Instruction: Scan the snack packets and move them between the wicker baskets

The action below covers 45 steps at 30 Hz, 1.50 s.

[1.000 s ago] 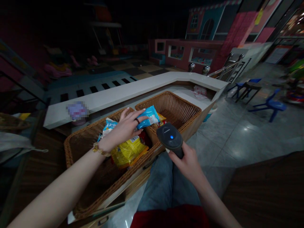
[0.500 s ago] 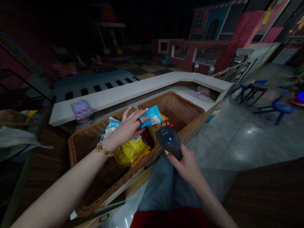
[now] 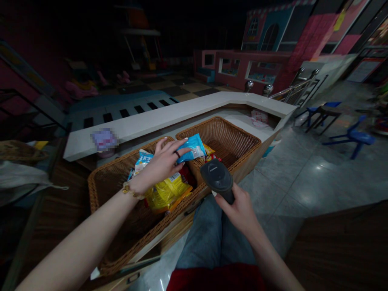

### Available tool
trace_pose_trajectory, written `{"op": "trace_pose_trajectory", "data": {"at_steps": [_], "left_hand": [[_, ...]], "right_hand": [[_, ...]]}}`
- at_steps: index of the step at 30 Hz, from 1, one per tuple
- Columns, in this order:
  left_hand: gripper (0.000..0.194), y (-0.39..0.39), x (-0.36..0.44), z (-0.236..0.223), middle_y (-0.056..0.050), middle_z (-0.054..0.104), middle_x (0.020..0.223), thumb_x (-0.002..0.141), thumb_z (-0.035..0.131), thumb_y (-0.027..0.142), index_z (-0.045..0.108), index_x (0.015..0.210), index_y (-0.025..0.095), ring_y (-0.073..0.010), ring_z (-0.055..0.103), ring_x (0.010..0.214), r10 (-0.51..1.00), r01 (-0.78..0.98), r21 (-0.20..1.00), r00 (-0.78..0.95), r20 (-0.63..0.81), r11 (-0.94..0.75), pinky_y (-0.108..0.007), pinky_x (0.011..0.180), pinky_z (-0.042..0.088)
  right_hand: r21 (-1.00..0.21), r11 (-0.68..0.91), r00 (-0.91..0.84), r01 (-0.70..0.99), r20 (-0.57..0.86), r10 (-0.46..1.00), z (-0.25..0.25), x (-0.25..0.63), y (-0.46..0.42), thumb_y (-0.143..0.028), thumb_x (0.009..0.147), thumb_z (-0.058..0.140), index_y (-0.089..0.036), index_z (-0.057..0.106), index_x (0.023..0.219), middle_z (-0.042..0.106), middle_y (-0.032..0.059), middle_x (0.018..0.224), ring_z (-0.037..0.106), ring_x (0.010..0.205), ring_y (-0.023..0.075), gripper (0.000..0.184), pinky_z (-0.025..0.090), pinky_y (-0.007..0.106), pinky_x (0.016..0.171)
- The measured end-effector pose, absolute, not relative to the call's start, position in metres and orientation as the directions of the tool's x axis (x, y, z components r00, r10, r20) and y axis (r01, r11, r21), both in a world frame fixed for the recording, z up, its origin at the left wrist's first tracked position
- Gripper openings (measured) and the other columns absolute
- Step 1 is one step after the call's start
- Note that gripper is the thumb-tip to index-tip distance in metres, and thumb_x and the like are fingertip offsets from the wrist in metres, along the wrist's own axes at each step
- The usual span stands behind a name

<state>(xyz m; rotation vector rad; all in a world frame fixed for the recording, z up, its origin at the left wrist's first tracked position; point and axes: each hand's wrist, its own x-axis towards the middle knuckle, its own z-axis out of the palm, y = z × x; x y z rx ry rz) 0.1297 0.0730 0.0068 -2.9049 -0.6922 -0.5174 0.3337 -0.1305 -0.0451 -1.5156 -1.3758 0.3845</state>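
The left hand (image 3: 162,165) is half closed over the end of a blue plastic packet (image 3: 192,148), its fingers curled across the packet; the thumb is hidden, but the packet appears held, not merely touched. The fingers stay clear of the packet's white printed panel, which faces up, a sound hold because it leaves that panel uncovered. A ring (image 3: 177,154) sits on one finger and a beaded bracelet (image 3: 131,190) on the wrist.

The right hand (image 3: 239,214) is closed firmly round the handle of a black handheld barcode scanner (image 3: 217,178), whose head tilts up and sits near the blue plastic packet without touching it.

The blue plastic packet is above the nearer wicker basket (image 3: 97,198), which holds a yellow snack bag (image 3: 166,194). A second wicker basket (image 3: 218,123) stands just beside it, and a small red-and-yellow packet (image 3: 210,157) lies by their shared rim. Both baskets sit against a white table (image 3: 145,121) at upper center. Blue jeans (image 3: 212,234) fill the lower center.
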Motion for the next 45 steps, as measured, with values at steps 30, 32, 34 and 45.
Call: {"op": "trace_pose_trajectory", "data": {"at_steps": [30, 32, 34, 45], "left_hand": [[0.062, 0.165, 0.287, 0.009, -0.009, 0.063, 0.145, 0.083, 0.062, 0.018, 0.058, 0.144, 0.03, -0.0304, 0.055, 0.137, 0.475, 0.475, -0.094, 0.805, -0.355, -0.875, -0.051, 0.118, 0.03], [0.063, 0.173, 0.306, -0.006, -0.007, 0.068, 0.139, 0.078, 0.064, 0.016, 0.064, 0.138, 0.034, -0.0319, 0.059, 0.131, 0.49, 0.49, -0.108, 0.779, -0.391, -0.865, -0.055, 0.115, 0.032], [0.062, 0.179, 0.317, -0.02, -0.006, 0.072, 0.132, 0.073, 0.065, 0.013, 0.069, 0.13, 0.036, -0.0333, 0.061, 0.127, 0.496, 0.493, -0.117, 0.771, -0.399, -0.862, -0.06, 0.114, 0.032], [0.025, 0.185, 0.303, 0.003, -0.006, 0.079, 0.092, 0.072, 0.063, 0.004, 0.079, 0.08, 0.022, -0.0275, 0.068, 0.098, 0.438, 0.423, -0.119, 0.841, -0.317, -0.898, -0.056, 0.107, 0.033]], "right_hand": [[-0.826, 0.034, 0.505, 0.563, 0.377, 0.777, -0.055, 0.383, -0.127, -0.033, 0.086, 0.062, -0.021, 0.068, 0.087, 0.071, 0.0012, 0.068, 0.067, 0.062, 0.0211, 0.014, 0.052, 0.028, 0.062], [-0.83, 0.037, 0.506, 0.557, 0.374, 0.778, -0.055, 0.384, -0.125, -0.033, 0.086, 0.062, -0.021, 0.068, 0.089, 0.071, 0.0013, 0.07, 0.067, 0.063, 0.0212, 0.014, 0.052, 0.028, 0.062], [-0.832, 0.042, 0.499, 0.553, 0.372, 0.783, -0.055, 0.385, -0.123, -0.032, 0.087, 0.062, -0.021, 0.068, 0.089, 0.072, 0.0013, 0.072, 0.067, 0.064, 0.0211, 0.013, 0.052, 0.028, 0.062], [-0.834, 0.055, 0.479, 0.549, 0.368, 0.797, -0.051, 0.38, -0.128, -0.03, 0.087, 0.061, -0.023, 0.065, 0.085, 0.071, 0.0006, 0.072, 0.067, 0.064, 0.0203, 0.009, 0.052, 0.028, 0.062]]}}
